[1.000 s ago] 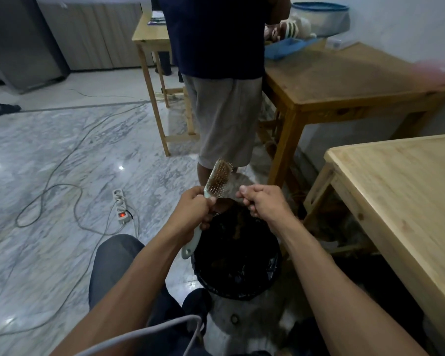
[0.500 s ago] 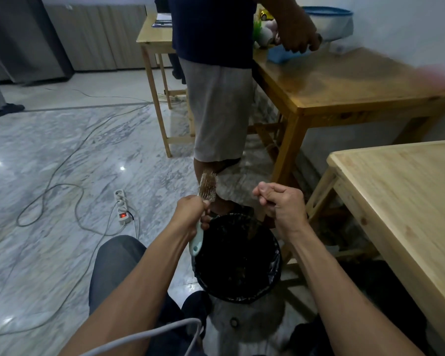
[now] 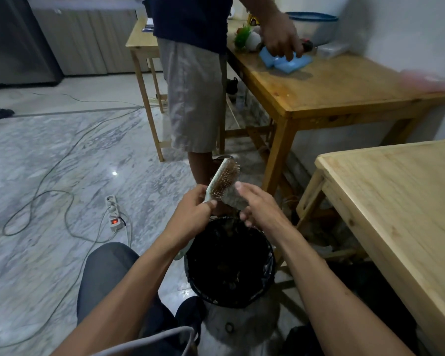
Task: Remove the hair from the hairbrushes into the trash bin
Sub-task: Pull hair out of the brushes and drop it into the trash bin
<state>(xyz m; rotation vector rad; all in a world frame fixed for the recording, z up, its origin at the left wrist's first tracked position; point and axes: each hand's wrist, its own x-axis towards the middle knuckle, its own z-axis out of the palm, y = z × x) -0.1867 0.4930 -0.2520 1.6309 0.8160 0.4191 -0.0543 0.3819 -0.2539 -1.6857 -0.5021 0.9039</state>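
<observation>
Left hand: the left hand (image 3: 190,214) grips the hairbrush (image 3: 222,181) by its handle, fingers curled round it, thumb lying near the base of the head.
Hairbrush: held tilted above the far rim of the trash bin (image 3: 230,260), head pointing up and away, bristles facing right; the pale handle end shows below the left wrist, beside the bin's rim.
Right hand: the right hand (image 3: 256,205) is at the bristle side of the head, fingers loosely bent; the thumb tip touches or nearly touches the lower bristles, though whether it pinches any hair is unclear in the blur.
Trash bin: black-lined, on the marble floor between the person's knees.
Surroundings: a light wooden table (image 3: 406,214) stands to the right; another person (image 3: 193,98) stands beyond the bin beside a darker table (image 3: 339,93); a power strip (image 3: 113,213) with cables lies on the floor to the left.
</observation>
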